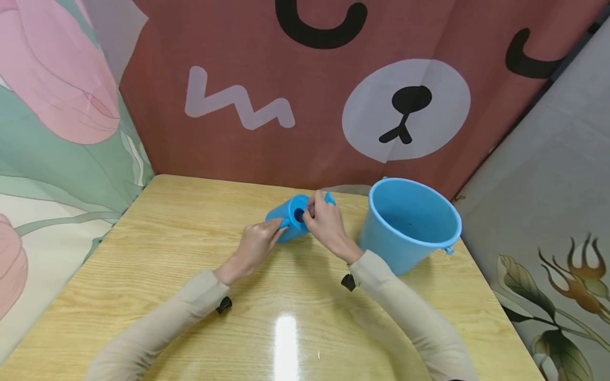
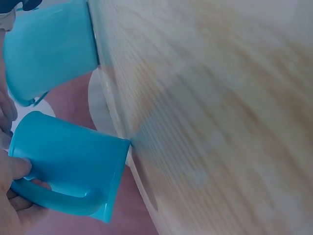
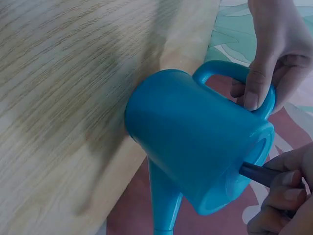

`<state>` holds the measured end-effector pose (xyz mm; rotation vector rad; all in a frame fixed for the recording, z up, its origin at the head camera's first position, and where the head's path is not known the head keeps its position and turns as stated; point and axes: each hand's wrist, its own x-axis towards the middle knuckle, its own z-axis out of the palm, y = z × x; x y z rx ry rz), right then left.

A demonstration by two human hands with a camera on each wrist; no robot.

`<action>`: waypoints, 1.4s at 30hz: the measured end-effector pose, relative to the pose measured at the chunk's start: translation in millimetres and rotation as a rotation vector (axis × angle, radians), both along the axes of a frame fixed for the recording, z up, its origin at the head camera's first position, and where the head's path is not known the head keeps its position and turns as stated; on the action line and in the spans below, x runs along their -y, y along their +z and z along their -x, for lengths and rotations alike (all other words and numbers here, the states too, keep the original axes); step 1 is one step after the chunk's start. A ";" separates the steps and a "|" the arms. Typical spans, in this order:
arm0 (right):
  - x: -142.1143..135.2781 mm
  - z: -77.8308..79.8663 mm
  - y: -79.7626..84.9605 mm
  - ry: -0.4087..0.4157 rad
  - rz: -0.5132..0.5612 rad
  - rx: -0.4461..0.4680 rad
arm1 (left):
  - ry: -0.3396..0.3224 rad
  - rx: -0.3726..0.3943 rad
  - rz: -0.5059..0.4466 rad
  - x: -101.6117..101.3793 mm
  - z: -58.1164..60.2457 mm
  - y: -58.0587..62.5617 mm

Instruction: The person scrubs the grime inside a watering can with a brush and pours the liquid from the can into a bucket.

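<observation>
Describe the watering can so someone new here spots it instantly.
On the wooden table stands a big blue bucket. Left of it, look for the smaller blue watering can, its handle held by the left hand. Unlike the bucket, it has a spout.

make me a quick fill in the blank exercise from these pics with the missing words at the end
1. The left hand grips the watering can by its ____.
2. The right hand holds a dark rod-like object at the watering can's opening, and in the head view the bucket stands to the ____ of the watering can.
3. In the head view, the watering can and the bucket share one basic colour, ____.

Missing words: handle; right; blue
</observation>
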<state>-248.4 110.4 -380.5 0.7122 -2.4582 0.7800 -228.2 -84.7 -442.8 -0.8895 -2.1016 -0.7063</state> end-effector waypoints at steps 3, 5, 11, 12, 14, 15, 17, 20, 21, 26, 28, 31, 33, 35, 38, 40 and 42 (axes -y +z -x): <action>-0.8 -1.1 2.5 -0.016 -0.004 -0.032 | 0.001 -0.001 -0.002 -1.4 -0.5 1.2; -0.2 -2.5 7.5 -0.021 0.003 -0.063 | 0.007 0.001 -0.007 -1.4 0.0 1.4; 0.2 -7.8 13.6 -0.007 -0.033 -0.136 | 0.007 -0.001 -0.015 -1.5 0.5 2.0; 0.1 -8.1 12.1 -0.013 -0.048 -0.140 | 0.005 0.000 -0.015 -1.5 0.2 2.2; -0.1 -8.3 8.1 -0.026 -0.076 -0.137 | 0.003 0.003 -0.014 -1.6 -0.1 2.1; -0.2 -7.9 6.0 -0.032 -0.080 -0.132 | 0.002 0.003 -0.012 -1.6 -0.1 1.9; -0.2 -6.5 1.7 -0.046 -0.079 -0.121 | 0.000 0.005 -0.011 -1.9 -0.4 2.2; -0.3 -3.8 -3.0 -0.046 -0.059 -0.101 | -0.003 0.004 -0.011 -2.4 -0.4 2.5; -0.5 -2.8 -4.3 -0.043 -0.054 -0.094 | -0.002 0.001 -0.010 -2.6 -0.2 2.5; -1.9 0.4 -7.5 -0.039 -0.051 -0.065 | 0.000 -0.012 -0.002 -3.5 0.0 2.8; -2.5 1.0 -6.4 -0.046 -0.053 -0.045 | -0.001 -0.015 -0.003 -4.1 0.2 2.6; -3.9 0.7 -0.7 -0.060 -0.039 -0.003 | -0.003 -0.018 -0.005 -4.7 0.4 2.0; -5.3 -1.2 6.4 -0.061 -0.006 0.025 | -0.002 -0.019 -0.004 -5.1 0.4 1.5; -6.3 -3.5 15.0 -0.056 0.041 0.054 | 0.000 -0.016 -0.003 -4.9 0.3 0.5; -7.3 -5.7 25.6 -0.069 0.117 0.115 | 0.003 -0.011 -0.003 -4.4 0.1 -0.3; -8.0 -5.2 28.3 -0.109 0.164 0.177 | -0.001 -0.009 -0.006 -4.4 -0.2 -0.2; -8.3 -3.1 26.5 -0.157 0.193 0.229 | -0.007 -0.011 -0.004 -5.1 0.1 0.1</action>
